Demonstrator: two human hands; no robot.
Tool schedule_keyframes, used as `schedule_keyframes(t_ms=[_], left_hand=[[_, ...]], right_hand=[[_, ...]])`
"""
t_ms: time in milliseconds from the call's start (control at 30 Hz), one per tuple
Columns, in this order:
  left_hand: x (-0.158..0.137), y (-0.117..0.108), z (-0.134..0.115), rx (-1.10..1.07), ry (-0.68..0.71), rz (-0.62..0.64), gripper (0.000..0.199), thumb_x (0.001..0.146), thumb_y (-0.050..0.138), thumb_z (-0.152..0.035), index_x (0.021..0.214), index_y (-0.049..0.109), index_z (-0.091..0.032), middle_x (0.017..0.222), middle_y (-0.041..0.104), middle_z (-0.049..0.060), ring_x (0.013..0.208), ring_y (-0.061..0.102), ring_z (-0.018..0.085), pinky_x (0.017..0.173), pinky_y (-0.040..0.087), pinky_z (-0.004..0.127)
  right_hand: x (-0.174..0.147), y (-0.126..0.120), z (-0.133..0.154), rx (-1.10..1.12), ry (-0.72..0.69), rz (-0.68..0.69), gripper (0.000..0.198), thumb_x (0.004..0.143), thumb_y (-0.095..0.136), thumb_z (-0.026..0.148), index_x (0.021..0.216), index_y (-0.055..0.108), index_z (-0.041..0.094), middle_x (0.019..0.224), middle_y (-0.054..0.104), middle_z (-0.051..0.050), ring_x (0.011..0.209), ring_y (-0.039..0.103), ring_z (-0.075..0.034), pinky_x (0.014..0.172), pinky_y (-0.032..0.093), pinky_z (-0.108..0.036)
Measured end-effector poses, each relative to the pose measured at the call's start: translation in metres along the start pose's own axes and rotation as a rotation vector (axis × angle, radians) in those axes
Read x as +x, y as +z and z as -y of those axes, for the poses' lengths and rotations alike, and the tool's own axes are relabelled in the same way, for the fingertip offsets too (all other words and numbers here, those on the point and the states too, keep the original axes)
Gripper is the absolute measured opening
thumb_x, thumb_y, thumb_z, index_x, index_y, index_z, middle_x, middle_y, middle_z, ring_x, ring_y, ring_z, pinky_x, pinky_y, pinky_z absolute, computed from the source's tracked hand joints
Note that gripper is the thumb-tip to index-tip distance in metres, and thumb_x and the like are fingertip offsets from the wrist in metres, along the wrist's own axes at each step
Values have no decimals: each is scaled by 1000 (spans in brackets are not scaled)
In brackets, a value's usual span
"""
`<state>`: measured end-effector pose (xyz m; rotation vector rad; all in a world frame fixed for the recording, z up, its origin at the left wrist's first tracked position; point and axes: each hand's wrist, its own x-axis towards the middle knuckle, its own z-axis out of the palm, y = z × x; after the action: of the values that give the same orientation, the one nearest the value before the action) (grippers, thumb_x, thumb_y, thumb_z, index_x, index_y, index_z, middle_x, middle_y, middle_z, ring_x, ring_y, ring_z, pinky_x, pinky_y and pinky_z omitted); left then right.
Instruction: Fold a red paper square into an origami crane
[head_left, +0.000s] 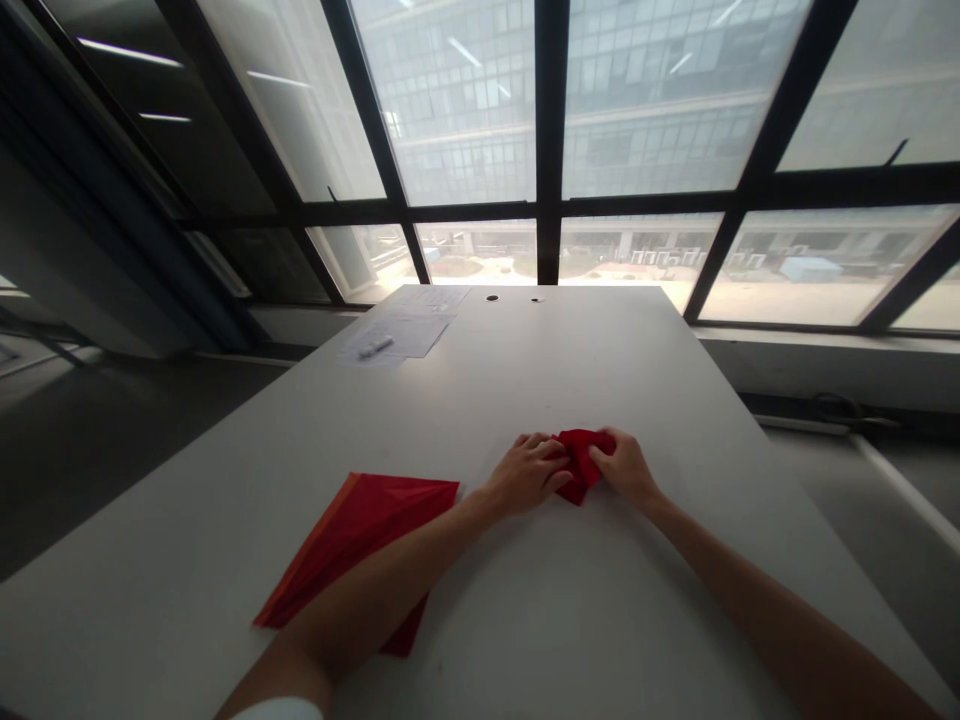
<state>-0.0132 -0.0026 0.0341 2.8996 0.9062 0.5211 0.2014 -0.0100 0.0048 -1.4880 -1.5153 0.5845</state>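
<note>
A small folded bundle of red cloth (583, 462) lies on the white table, between my two hands. My left hand (529, 472) is at its left side, with the fingers curled over the edge and the thumb lower down against it. On the right, my right hand (621, 465) pinches the bundle between thumb and fingers. A larger red piece (360, 525), thin and folded, with an orange strip along its left edge, lies flat under my left forearm. The forearm hides part of it.
White sheets of paper (420, 335) lie at the table's far left, with a small pale object (375, 346) on them. Two small round holes (492, 298) sit near the far edge. Large framed windows (547, 140) rise beyond the table (555, 370).
</note>
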Motion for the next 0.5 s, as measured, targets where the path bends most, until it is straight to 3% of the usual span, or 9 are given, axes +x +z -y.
schedule_keyframes(t_ms=[267, 500], left_hand=[[1, 2, 0, 10, -14, -15, 35, 100, 42, -43, 109, 72, -27, 119, 67, 4, 117, 50, 24, 104, 34, 42], [1, 6, 6, -44, 1, -30, 28, 99, 48, -36, 106, 72, -24, 114, 68, 6, 115, 55, 23, 105, 37, 41]], right_hand=[[2, -3, -8, -27, 78, -51, 19, 70, 52, 21, 81, 67, 16, 67, 69, -4, 55, 59, -16, 53, 46, -25], [6, -8, -12, 50, 100, 12, 24, 73, 48, 24, 80, 69, 14, 67, 69, -5, 50, 59, -15, 47, 46, -24]])
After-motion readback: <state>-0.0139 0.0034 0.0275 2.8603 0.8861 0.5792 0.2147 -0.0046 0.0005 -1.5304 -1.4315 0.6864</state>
